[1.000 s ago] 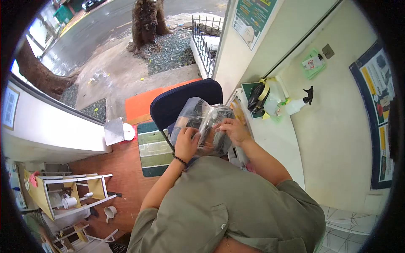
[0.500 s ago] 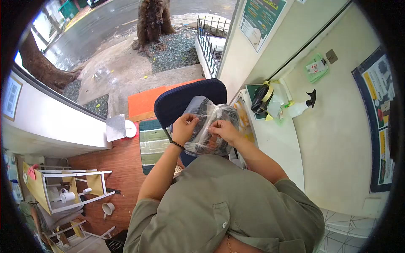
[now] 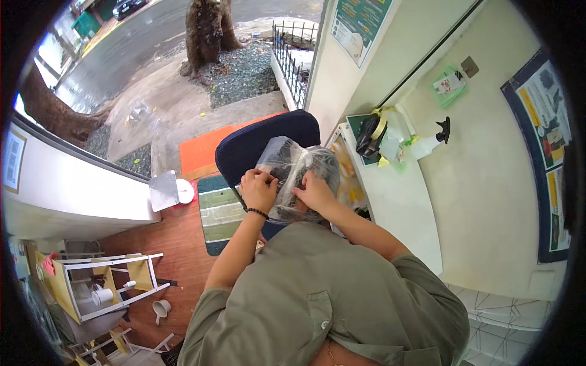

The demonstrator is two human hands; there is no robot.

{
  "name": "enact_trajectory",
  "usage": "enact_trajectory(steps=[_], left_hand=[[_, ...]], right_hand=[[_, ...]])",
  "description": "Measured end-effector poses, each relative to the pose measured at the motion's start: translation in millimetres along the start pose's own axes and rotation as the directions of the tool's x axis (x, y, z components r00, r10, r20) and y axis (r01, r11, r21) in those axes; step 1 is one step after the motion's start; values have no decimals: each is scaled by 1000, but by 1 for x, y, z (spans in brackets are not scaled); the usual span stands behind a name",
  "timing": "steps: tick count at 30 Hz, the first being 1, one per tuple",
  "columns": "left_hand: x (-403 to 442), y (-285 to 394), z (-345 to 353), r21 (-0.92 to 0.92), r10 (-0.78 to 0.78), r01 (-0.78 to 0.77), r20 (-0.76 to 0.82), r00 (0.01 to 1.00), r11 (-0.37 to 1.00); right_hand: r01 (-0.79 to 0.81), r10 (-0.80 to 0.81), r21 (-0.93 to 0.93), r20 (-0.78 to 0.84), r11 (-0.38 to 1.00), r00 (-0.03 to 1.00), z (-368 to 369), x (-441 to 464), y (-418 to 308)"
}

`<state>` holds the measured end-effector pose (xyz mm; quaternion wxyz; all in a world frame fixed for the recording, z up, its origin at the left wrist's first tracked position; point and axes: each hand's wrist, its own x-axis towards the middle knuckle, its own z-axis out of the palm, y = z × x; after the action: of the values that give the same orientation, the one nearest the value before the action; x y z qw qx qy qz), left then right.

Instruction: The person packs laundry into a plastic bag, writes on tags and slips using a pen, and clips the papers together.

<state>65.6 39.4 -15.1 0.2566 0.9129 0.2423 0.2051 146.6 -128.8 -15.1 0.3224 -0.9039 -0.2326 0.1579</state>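
Note:
In the head view, a clear plastic bag [image 3: 290, 178] with dark contents rests on the seat of a navy chair [image 3: 241, 149]. White gathered plastic runs down its middle, with a bunched part near the top. My left hand [image 3: 259, 191], a dark bead bracelet at its wrist, has its fingers curled on the bag's left side. My right hand [image 3: 316, 195] pinches the plastic nearer the middle, thumb and forefinger together. What exactly lies inside the bag is hard to make out through the creased film.
On the right, a white counter [image 3: 406, 213] carries a spray bottle [image 3: 427, 145] and a black item [image 3: 370, 135]. A tipped white-framed stool [image 3: 116, 262] and a white dipper [image 3: 161, 308] lie at left. Ahead are an orange mat [image 3: 198, 155] and a tree [image 3: 206, 36].
The view has shifted slightly, so the room appears further left. Both hands have moved a little down the bag toward my body, and my left fingers look more curled. The bag stays on the chair.

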Motion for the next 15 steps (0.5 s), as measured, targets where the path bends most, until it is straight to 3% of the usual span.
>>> enact_trajectory(steps=[5, 8, 12, 14, 15], left_hand=[[0, -8, 5, -84, -48, 43, -55, 997, 996], [-1, -8, 7, -107, 11, -20, -82, 997, 994], [-13, 11, 0, 67, 245, -244, -11, 969, 967], [-18, 12, 7, 177, 194, -213, 118, 974, 961], [-20, 14, 5, 225, 174, -207, 159, 972, 952]], right_hand=[[54, -56, 24, 90, 998, 994, -9, -6, 18], [-28, 28, 31, -1, 999, 1000, -34, -6, 34], [-38, 77, 126, -320, 991, 944, -89, 14, 81], [-50, 49, 13, -545, 999, 837, -111, 33, 122], [-188, 131, -29, -615, 982, 778, -124, 37, 124]])
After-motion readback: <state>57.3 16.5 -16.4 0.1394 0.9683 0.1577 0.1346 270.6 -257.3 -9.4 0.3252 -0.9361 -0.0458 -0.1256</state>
